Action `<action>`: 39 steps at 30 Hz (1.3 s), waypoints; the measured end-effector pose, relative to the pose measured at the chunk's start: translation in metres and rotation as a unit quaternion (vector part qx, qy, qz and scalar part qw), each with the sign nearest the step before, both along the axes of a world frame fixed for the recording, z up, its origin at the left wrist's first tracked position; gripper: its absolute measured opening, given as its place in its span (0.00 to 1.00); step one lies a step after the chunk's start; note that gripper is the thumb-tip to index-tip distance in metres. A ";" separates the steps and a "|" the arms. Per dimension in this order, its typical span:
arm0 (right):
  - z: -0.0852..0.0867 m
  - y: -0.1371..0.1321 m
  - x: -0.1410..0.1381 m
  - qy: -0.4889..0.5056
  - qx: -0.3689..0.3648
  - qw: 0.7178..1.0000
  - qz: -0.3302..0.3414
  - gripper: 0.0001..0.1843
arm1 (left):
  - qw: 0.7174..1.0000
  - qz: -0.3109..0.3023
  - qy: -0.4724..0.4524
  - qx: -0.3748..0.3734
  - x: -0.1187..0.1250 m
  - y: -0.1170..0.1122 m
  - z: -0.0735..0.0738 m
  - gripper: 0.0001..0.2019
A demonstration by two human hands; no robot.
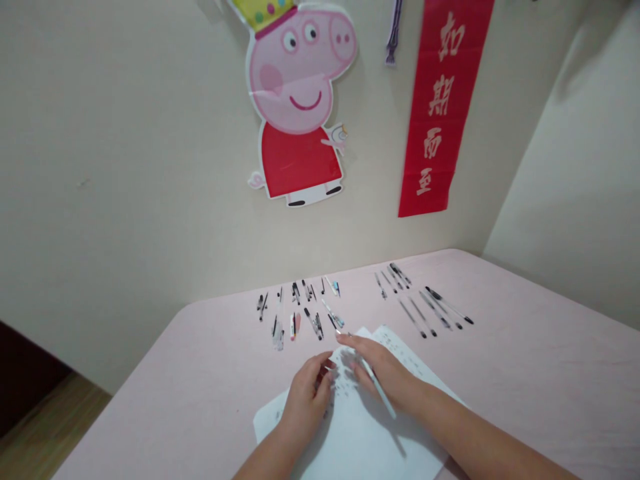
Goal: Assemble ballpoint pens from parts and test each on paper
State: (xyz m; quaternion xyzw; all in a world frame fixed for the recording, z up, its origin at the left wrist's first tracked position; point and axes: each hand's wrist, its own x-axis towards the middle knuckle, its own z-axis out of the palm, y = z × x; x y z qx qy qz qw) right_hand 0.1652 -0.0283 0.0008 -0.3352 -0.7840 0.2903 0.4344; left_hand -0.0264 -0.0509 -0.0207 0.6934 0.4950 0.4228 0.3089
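Head view suggests to me a step of close handling, whose next move calls for a steady grip; left to right, I find many pen parts [296,294], too small to count, then one left hand [306,392], loosely curled with thumb and fingers apart, though whether it holds anything I cannot tell. Under both hands lie at least two sheets [367,443], and above them one right hand [387,368] has one white pen [383,393] in its grasp, exact pinch hidden. Farther right I count about ten slim pens [440,310] in two groups.
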 end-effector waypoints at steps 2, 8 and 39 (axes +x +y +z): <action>0.000 -0.010 -0.008 0.001 -0.020 0.999 0.027 0.26 | 0.999 0.003 -0.030 -0.011 -0.001 0.002 -0.004 0.19; -0.002 -0.021 -0.018 -0.005 -0.015 0.997 0.072 0.33 | 0.997 0.038 -0.069 -0.004 -0.001 0.006 -0.009 0.20; 0.007 -0.018 -0.011 0.127 -0.154 0.979 -0.033 0.30 | 0.968 0.020 -0.213 -0.129 -0.001 0.005 0.005 0.13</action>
